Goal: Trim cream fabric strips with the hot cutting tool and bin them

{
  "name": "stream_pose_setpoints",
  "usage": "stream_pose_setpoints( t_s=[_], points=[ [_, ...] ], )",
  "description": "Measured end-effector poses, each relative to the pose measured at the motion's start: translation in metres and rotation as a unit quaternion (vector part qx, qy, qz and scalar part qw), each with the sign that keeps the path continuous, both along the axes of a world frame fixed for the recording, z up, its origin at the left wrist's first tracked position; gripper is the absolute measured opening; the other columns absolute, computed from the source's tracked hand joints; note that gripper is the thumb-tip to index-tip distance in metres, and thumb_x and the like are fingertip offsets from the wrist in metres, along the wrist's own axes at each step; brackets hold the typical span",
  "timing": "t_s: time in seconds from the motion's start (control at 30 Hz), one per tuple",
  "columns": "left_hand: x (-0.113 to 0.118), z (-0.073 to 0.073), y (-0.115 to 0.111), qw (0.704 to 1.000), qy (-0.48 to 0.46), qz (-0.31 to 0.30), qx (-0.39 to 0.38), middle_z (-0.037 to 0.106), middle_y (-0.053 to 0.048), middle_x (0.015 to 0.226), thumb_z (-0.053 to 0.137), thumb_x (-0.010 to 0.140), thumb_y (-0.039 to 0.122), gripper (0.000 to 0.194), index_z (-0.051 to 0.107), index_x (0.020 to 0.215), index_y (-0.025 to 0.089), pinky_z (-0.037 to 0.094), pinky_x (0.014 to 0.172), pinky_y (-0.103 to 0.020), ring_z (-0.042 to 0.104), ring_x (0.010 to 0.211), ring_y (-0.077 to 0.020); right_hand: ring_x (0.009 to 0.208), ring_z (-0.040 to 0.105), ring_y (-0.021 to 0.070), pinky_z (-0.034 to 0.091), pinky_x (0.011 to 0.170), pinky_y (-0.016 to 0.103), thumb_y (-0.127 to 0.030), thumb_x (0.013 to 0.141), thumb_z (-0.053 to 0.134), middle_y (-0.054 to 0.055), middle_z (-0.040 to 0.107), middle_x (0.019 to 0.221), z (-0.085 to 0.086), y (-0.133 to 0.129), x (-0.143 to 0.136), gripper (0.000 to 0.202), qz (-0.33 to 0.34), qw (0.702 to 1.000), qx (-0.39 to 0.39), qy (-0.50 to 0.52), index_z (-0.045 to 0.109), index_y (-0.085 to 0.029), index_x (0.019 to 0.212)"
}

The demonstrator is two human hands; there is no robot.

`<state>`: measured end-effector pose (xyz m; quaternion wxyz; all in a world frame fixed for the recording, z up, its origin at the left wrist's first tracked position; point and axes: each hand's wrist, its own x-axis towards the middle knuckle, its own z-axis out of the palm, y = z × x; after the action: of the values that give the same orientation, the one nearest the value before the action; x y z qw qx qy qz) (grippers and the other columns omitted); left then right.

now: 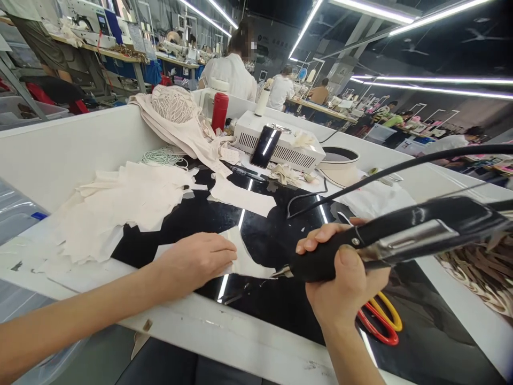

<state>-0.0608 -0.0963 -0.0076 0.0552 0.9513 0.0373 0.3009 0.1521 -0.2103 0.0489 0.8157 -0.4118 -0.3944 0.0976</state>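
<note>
I am viewing a white worktable (256,337) with raised sides; a glossy black panel (280,307) is covering much of its top and reflecting the ceiling strip lights (372,10). Beyond it, people are sitting at rows of sewing machines (100,24).

The left hand (208,254) is reaching in from the left, palm down, fingers bunched over a curved cream fabric piece (246,256) lying at the front of the panel; I cannot tell whether they are pinching or pressing. The right hand (348,272) is gripping a black handheld tool (417,214) with a metal side plate, fingers wrapping its handle, thumb lying along it. The tool's narrow metal tip is pointing left at the fabric piece's right end; I cannot confirm contact.

I am counting one tool; one pair of scissors (388,339) with red and yellow handles, lying partly behind the right wrist; one loose cream fabric strip (244,198) behind the curved piece; one cream fabric heap (116,206) at left; one black phone (265,147) leaning against one white vented box (298,147); and one red bottle (220,112).
</note>
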Motion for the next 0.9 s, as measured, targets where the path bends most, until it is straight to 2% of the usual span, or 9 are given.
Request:
stream_pose_setpoints(
  t_s=[0.13, 0.3, 0.4, 0.47, 0.53, 0.6, 0.7, 0.8, 0.9],
  points=[
    [-0.018, 0.005, 0.010, 0.996, 0.077, 0.034, 0.007, 0.077, -0.007, 0.115, 0.045, 0.113, 0.008, 0.027, 0.071, 0.114, 0.014, 0.061, 0.091, -0.033, 0.072, 0.102, -0.0197, 0.056, 0.064, 0.0144, 0.058, 0.051, 0.029, -0.032, 0.079, 0.087, -0.006, 0.069, 0.075, -0.001, 0.009, 0.013, 0.040, -0.021, 0.999, 0.000, 0.030, 0.061, -0.026, 0.108],
    [-0.019, 0.010, -0.016, 0.974, 0.194, 0.078, -0.086, 0.073, -0.002, 0.104, 0.048, 0.109, 0.006, 0.028, 0.071, 0.104, 0.021, 0.057, 0.084, -0.028, 0.071, 0.089, -0.0163, 0.058, 0.063, 0.0142, 0.058, 0.052, 0.029, -0.037, 0.080, 0.088, -0.005, 0.069, 0.078, -0.003, 0.015, 0.012, 0.042, -0.003, 0.999, 0.005, 0.045, 0.062, -0.026, 0.111],
    [-0.012, 0.025, -0.030, 0.940, 0.251, 0.123, -0.194, 0.073, 0.000, 0.103, 0.055, 0.109, 0.014, 0.022, 0.073, 0.100, 0.022, 0.051, 0.070, -0.029, 0.071, 0.077, -0.0138, 0.061, 0.064, 0.0140, 0.059, 0.054, 0.029, -0.036, 0.084, 0.087, -0.004, 0.070, 0.081, -0.008, 0.016, 0.006, 0.039, 0.033, 0.999, 0.010, 0.040, 0.063, -0.027, 0.113],
    [-0.006, 0.038, -0.032, 0.918, 0.289, 0.138, -0.234, 0.074, 0.002, 0.094, 0.057, 0.109, 0.021, 0.023, 0.075, 0.095, 0.023, 0.047, 0.066, -0.030, 0.071, 0.075, -0.0151, 0.062, 0.065, 0.0137, 0.059, 0.055, 0.028, -0.036, 0.086, 0.086, -0.004, 0.070, 0.083, -0.011, 0.018, 0.003, 0.038, 0.054, 0.998, 0.017, 0.030, 0.063, -0.027, 0.115],
    [0.002, 0.049, -0.025, 0.907, 0.322, 0.149, -0.228, 0.072, 0.002, 0.082, 0.056, 0.110, 0.026, 0.029, 0.074, 0.087, 0.023, 0.043, 0.064, -0.031, 0.071, 0.073, -0.0175, 0.062, 0.066, 0.0132, 0.060, 0.056, 0.028, -0.036, 0.088, 0.086, -0.004, 0.071, 0.084, -0.013, 0.020, 0.001, 0.037, 0.068, 0.997, 0.025, 0.020, 0.064, -0.027, 0.116],
    [0.012, 0.056, -0.014, 0.912, 0.329, 0.152, -0.190, 0.073, 0.001, 0.083, 0.057, 0.111, 0.027, 0.028, 0.073, 0.088, 0.021, 0.043, 0.066, -0.032, 0.070, 0.075, -0.0198, 0.061, 0.066, 0.0123, 0.060, 0.056, 0.027, -0.035, 0.089, 0.085, -0.005, 0.071, 0.084, -0.014, 0.023, -0.001, 0.035, 0.075, 0.996, 0.033, 0.019, 0.063, -0.027, 0.116],
    [0.028, 0.054, 0.007, 0.943, 0.287, 0.078, -0.147, 0.076, -0.003, 0.109, 0.071, 0.106, 0.024, 0.004, 0.071, 0.107, 0.020, 0.053, 0.088, -0.035, 0.072, 0.103, -0.0247, 0.061, 0.066, 0.0110, 0.060, 0.057, 0.026, -0.032, 0.090, 0.083, -0.006, 0.071, 0.086, -0.014, 0.028, -0.003, 0.032, 0.079, 0.996, 0.044, 0.022, 0.063, -0.028, 0.115],
    [0.043, 0.043, 0.026, 0.951, 0.248, -0.036, -0.180, 0.071, -0.007, 0.133, 0.083, 0.098, 0.019, 0.028, 0.065, 0.119, 0.019, 0.050, 0.113, -0.038, 0.065, 0.130, -0.0257, 0.061, 0.066, 0.0106, 0.060, 0.056, 0.025, -0.030, 0.091, 0.082, -0.006, 0.071, 0.086, -0.016, 0.031, -0.003, 0.029, 0.082, 0.995, 0.046, 0.020, 0.062, -0.028, 0.112],
    [0.052, 0.034, 0.040, 0.935, 0.254, -0.095, -0.230, 0.068, -0.008, 0.143, 0.088, 0.094, 0.024, 0.039, 0.065, 0.125, 0.022, 0.046, 0.121, -0.039, 0.053, 0.148, -0.0279, 0.062, 0.066, 0.0109, 0.060, 0.056, 0.025, -0.030, 0.092, 0.082, -0.007, 0.072, 0.087, -0.017, 0.034, -0.003, 0.029, 0.084, 0.995, 0.046, 0.019, 0.062, -0.029, 0.112]
  ],
)
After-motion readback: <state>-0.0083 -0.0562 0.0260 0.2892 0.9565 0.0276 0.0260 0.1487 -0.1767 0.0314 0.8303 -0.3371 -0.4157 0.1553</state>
